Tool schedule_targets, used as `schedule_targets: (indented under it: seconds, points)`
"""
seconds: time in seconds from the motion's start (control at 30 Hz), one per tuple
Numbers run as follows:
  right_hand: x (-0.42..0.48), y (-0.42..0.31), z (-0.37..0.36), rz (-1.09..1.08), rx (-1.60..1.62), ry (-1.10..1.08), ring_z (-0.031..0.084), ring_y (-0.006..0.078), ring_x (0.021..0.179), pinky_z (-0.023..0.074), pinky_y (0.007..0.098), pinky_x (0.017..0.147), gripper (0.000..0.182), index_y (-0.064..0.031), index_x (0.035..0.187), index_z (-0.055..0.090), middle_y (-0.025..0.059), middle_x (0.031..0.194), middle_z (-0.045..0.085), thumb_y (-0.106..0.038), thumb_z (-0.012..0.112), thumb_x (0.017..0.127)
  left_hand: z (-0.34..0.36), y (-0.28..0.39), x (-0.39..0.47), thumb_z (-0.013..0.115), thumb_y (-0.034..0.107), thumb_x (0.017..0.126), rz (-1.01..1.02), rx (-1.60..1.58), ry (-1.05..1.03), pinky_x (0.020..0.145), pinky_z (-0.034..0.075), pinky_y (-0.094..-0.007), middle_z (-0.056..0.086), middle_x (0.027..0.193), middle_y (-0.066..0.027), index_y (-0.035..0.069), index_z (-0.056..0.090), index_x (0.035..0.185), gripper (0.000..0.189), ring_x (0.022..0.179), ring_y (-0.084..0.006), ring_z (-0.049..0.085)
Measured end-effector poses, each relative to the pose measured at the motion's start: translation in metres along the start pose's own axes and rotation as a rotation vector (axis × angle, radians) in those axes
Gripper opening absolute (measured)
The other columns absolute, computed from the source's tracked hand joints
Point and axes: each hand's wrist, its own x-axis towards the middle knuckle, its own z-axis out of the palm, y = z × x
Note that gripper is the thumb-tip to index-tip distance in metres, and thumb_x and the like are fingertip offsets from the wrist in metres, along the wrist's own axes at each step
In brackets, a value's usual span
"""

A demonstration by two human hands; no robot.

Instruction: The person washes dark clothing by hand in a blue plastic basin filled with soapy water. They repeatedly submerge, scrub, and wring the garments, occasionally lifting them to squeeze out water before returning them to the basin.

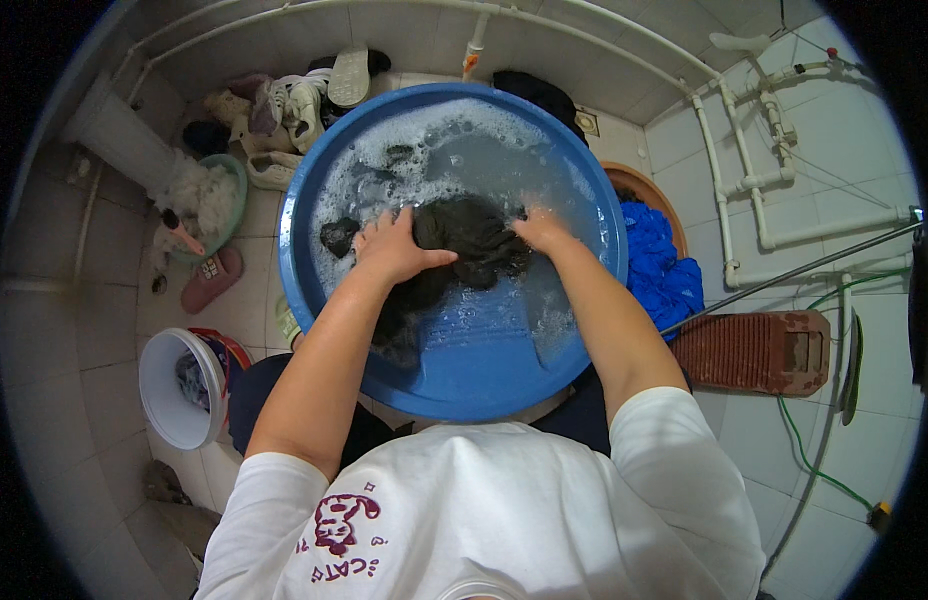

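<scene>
A large round blue plastic tub (471, 375) holds cloudy, soapy water (483, 161) with white foam along its far and left sides. A dark wet garment (471, 232) is bunched in the middle, partly under water. My left hand (394, 244) lies on the garment's left part, fingers spread and thumb pointing right. At the garment's right edge is my right hand (543, 227), slightly blurred; its fingertips are in the water or against the cloth, and whether they grip it is hidden. Ridges like a washboard (475, 315) are moulded into the near side of the tub.
Shoes (303, 120) and a green basin (235, 202) with white fluffy material stand left, near a pink slipper (213, 281) and a white bucket (149, 397). Rightward are blue clothing (655, 262) in an orange basin (644, 180), a brown washboard (749, 352), a metal rod (794, 274) and wall pipes (704, 150).
</scene>
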Motion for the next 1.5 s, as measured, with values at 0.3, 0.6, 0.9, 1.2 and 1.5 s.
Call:
schedule_targets:
  seconds: [0.3,0.6,0.9,1.2,1.5]
  points:
    - [-0.04,-0.047,-0.022,-0.299,-0.127,0.162,0.047,0.0335,0.111,0.0362,0.0447,0.092,0.064,-0.0085,0.122,0.044,0.0164,0.12,0.05,-0.042,0.065,0.071,-0.004,-0.005,-0.006,0.062,0.025,0.072,0.388,-0.112,-0.078,0.097,0.026,-0.0453,0.053,0.115,-0.0159,0.011,0.047,0.12,0.052,0.111,-0.0326,0.047]
    - [-0.036,-0.044,-0.028,-0.118,0.522,-0.094,0.058,0.0283,0.089,0.0445,0.0366,0.077,0.042,0.0032,0.098,0.058,0.0167,0.096,0.061,-0.024,0.069,0.068,-0.011,-0.003,-0.001,0.073,0.019,0.062,0.251,-0.197,-0.051,0.099,0.032,-0.042,0.036,0.132,-0.0135,0.016,0.035,0.131,0.079,0.118,-0.0316,0.041]
    - [-0.133,-0.121,-0.137,-0.494,1.264,-0.415,0.059,0.0163,0.084,0.0462,0.0275,0.078,0.035,0.0015,0.101,0.056,0.0089,0.094,0.061,-0.011,0.063,0.069,-0.019,-0.005,0.005,0.08,0.023,0.051,0.675,-0.545,0.064,0.104,0.023,-0.0439,0.043,0.128,-0.0137,0.01,0.035,0.13,0.091,0.122,-0.0321,0.035]
    - [-0.134,-0.075,-0.085,-0.283,1.597,-0.388,0.054,0.0192,0.098,0.041,0.0308,0.087,0.04,-0.0011,0.111,0.051,0.0095,0.108,0.056,-0.024,0.058,0.079,-0.031,-0.007,-0.021,0.06,0.009,0.072,0.212,-1.784,-0.484,0.083,0.044,-0.0328,0.058,0.101,-0.0092,0.0,0.053,0.106,0.036,0.093,-0.0194,0.056]
    - [-0.102,-0.06,-0.019,-0.05,0.868,0.148,0.055,0.0241,0.09,0.0421,0.0347,0.079,0.048,-0.0017,0.102,0.055,0.0138,0.096,0.058,-0.043,0.058,0.079,-0.023,0.011,-0.057,0.073,0.021,0.069,0.194,-1.093,-0.66,0.093,0.037,-0.0328,0.049,0.115,-0.0129,0.0,0.037,0.127,0.071,0.105,-0.0204,0.048]
